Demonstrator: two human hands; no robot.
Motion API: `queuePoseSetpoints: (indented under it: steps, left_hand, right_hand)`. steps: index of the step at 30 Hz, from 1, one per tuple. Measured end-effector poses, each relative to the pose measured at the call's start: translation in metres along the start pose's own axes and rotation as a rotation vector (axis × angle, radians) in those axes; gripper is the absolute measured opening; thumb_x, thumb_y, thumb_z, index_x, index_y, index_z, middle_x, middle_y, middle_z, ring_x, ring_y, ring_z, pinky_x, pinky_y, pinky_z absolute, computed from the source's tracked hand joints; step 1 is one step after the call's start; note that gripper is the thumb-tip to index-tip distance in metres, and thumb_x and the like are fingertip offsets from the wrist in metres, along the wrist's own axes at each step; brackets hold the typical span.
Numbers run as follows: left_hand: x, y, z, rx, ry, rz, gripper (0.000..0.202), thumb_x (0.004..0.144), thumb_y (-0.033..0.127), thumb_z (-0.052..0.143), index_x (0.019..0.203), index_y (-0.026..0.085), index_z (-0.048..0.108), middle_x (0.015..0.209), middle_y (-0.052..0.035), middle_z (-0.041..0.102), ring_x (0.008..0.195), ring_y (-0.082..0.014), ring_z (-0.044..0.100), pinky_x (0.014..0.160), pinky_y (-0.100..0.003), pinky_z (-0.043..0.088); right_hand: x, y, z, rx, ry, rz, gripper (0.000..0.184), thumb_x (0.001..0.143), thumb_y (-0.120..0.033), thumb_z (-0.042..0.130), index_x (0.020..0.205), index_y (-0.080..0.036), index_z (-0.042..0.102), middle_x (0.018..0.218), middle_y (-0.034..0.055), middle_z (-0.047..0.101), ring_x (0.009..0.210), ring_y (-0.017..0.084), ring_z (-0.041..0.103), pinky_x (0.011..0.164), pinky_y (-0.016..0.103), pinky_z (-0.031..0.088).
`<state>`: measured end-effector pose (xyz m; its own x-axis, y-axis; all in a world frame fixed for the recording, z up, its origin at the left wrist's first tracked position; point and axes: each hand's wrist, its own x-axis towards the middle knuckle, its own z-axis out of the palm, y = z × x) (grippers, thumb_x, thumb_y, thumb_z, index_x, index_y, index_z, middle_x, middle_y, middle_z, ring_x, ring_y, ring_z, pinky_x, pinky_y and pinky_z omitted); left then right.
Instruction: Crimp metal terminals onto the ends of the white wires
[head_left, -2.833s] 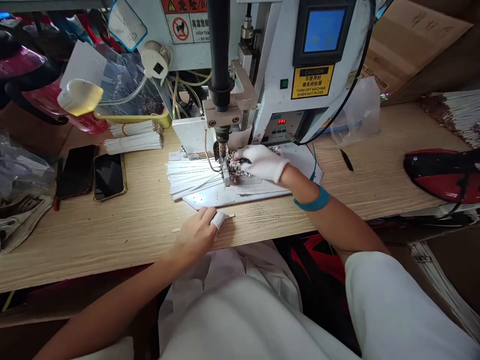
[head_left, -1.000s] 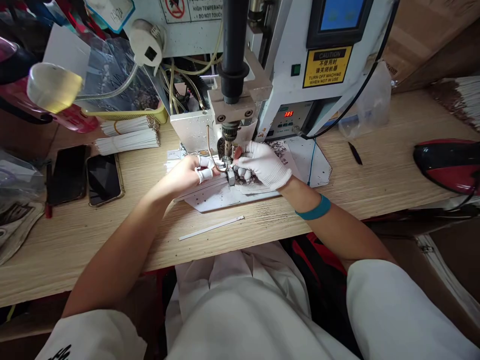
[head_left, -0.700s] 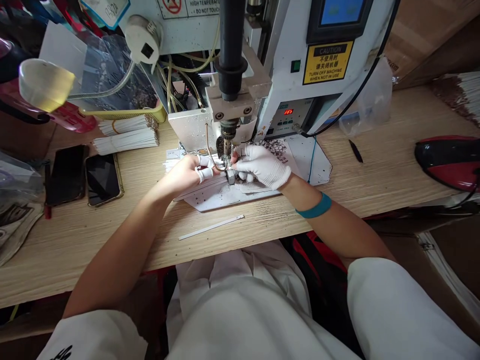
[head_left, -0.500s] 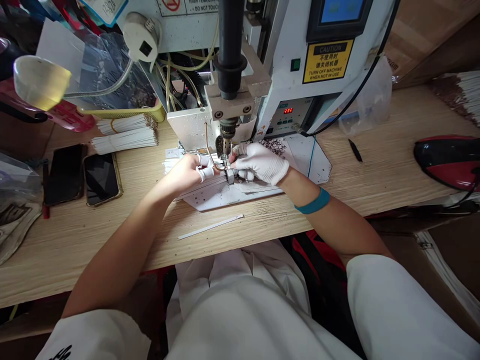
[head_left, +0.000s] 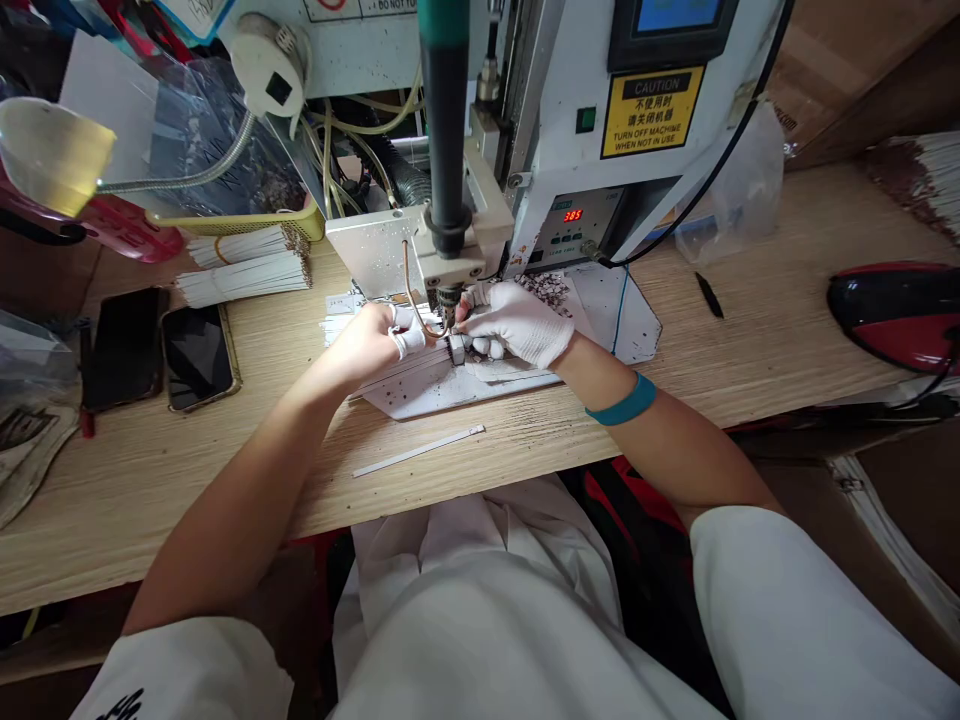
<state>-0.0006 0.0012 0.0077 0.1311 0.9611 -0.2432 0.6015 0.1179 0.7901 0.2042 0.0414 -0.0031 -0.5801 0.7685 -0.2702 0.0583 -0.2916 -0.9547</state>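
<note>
My left hand (head_left: 373,345), with white covers on some fingertips, is closed at a small metal block (head_left: 457,348) under the machine head. What its fingers hold is too small to make out. My right hand (head_left: 525,322), in a white glove with bare fingertips, is pinched on the block's other side; its held item is hidden too. The soldering machine's black head (head_left: 448,220) comes down between both hands, its tip close to the fingers. A curved copper-coloured tube (head_left: 407,275) bends toward the tip. Thin white wires (head_left: 397,375) lie beneath my left hand on a speckled white board (head_left: 420,402).
A white strip (head_left: 420,452) lies near the table's front edge. Two phones (head_left: 199,358) and bundled white wires (head_left: 247,280) are at left, beside a yellow basket (head_left: 315,222). The machine body (head_left: 555,150) stands behind; a black-and-red device (head_left: 892,315) is at right.
The machine head has come down toward the fingertips, and its red display now shows a different number. Both hands stay almost in place. The whole view has shifted slightly.
</note>
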Motion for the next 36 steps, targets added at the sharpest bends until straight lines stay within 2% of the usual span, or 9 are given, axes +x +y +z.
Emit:
queuePoseSetpoints:
  steps: [7, 13, 18, 21, 23, 27, 30, 32, 36]
  left_hand:
    - [0.000, 0.003, -0.001, 0.009, -0.013, -0.019, 0.030, 0.066, 0.043, 0.069, 0.073, 0.014, 0.067, 0.063, 0.0023, 0.056, 0.055, -0.0087, 0.040, 0.050, -0.021, 0.030]
    - [0.000, 0.003, 0.000, -0.016, -0.016, -0.040, 0.028, 0.065, 0.040, 0.070, 0.073, 0.014, 0.068, 0.058, 0.0041, 0.051, 0.051, -0.0073, 0.035, 0.048, -0.021, 0.028]
    - [-0.007, 0.005, -0.007, -0.003, -0.054, -0.011, 0.030, 0.069, 0.044, 0.067, 0.069, 0.014, 0.065, 0.054, 0.0033, 0.050, 0.049, -0.0081, 0.037, 0.048, -0.022, 0.030]
    - [-0.024, 0.012, -0.007, 0.167, -0.101, 0.083, 0.027, 0.072, 0.041, 0.064, 0.077, 0.015, 0.069, 0.063, 0.0001, 0.060, 0.055, -0.0113, 0.048, 0.052, -0.022, 0.035]
    - [-0.039, 0.016, 0.001, 0.330, -0.157, 0.148, 0.024, 0.076, 0.037, 0.060, 0.084, 0.017, 0.070, 0.066, -0.0009, 0.063, 0.057, -0.0126, 0.052, 0.054, -0.023, 0.036]
    - [-0.062, 0.019, 0.031, 0.687, -0.261, 0.222, 0.021, 0.080, 0.028, 0.051, 0.080, 0.019, 0.069, 0.073, -0.0058, 0.067, 0.060, -0.0164, 0.056, 0.053, -0.026, 0.035]
    - [-0.063, 0.018, 0.036, 0.788, -0.274, 0.250, 0.021, 0.080, 0.023, 0.048, 0.079, 0.020, 0.068, 0.079, -0.0069, 0.068, 0.062, -0.0183, 0.058, 0.053, -0.028, 0.034]
    - [-0.055, 0.015, 0.028, 0.762, -0.210, 0.224, 0.023, 0.081, 0.023, 0.046, 0.080, 0.022, 0.069, 0.075, -0.0050, 0.068, 0.062, -0.0184, 0.058, 0.056, -0.028, 0.037]
    - [-0.030, 0.003, 0.009, 0.745, 0.183, 0.235, 0.027, 0.081, 0.026, 0.047, 0.095, 0.018, 0.069, 0.090, -0.0085, 0.068, 0.074, -0.0213, 0.061, 0.065, -0.029, 0.042]
  right_hand:
    - [0.001, 0.002, -0.001, -0.011, 0.009, -0.017, 0.017, 0.074, -0.005, 0.065, 0.080, -0.016, 0.054, 0.068, 0.0002, 0.053, 0.045, 0.006, 0.048, 0.029, 0.016, 0.033]
    - [0.001, 0.004, -0.001, -0.030, -0.020, -0.043, 0.015, 0.076, -0.008, 0.065, 0.080, -0.016, 0.053, 0.066, -0.0011, 0.051, 0.046, 0.006, 0.048, 0.030, 0.016, 0.035]
    - [0.002, 0.002, -0.014, -0.078, 0.000, -0.078, 0.010, 0.081, -0.015, 0.062, 0.088, -0.015, 0.055, 0.074, 0.0015, 0.055, 0.050, 0.008, 0.053, 0.032, 0.017, 0.037]
    - [0.002, 0.000, -0.029, -0.201, 0.144, -0.112, 0.010, 0.082, -0.016, 0.060, 0.091, -0.016, 0.056, 0.079, 0.0034, 0.058, 0.051, 0.008, 0.053, 0.031, 0.019, 0.032]
    - [0.000, -0.001, -0.035, -0.346, 0.188, -0.163, 0.010, 0.080, -0.018, 0.060, 0.090, -0.016, 0.060, 0.081, 0.0045, 0.061, 0.055, 0.010, 0.054, 0.037, 0.021, 0.035]
    - [-0.007, -0.001, -0.032, -0.796, 0.185, -0.286, 0.008, 0.074, -0.021, 0.064, 0.079, -0.016, 0.069, 0.078, 0.0034, 0.067, 0.074, 0.017, 0.060, 0.065, 0.029, 0.047]
    - [-0.004, 0.004, -0.021, -0.896, 0.256, -0.363, 0.013, 0.075, -0.020, 0.061, 0.083, -0.016, 0.071, 0.085, 0.0030, 0.070, 0.082, 0.019, 0.062, 0.078, 0.032, 0.046]
    - [0.001, 0.009, -0.015, -0.879, 0.279, -0.430, 0.015, 0.074, -0.015, 0.060, 0.084, -0.016, 0.070, 0.089, 0.0036, 0.070, 0.085, 0.018, 0.062, 0.082, 0.032, 0.045]
    - [0.006, 0.013, -0.012, -0.856, 0.272, -0.478, 0.006, 0.071, -0.012, 0.063, 0.074, -0.015, 0.066, 0.083, 0.0036, 0.069, 0.081, 0.018, 0.062, 0.078, 0.033, 0.046]
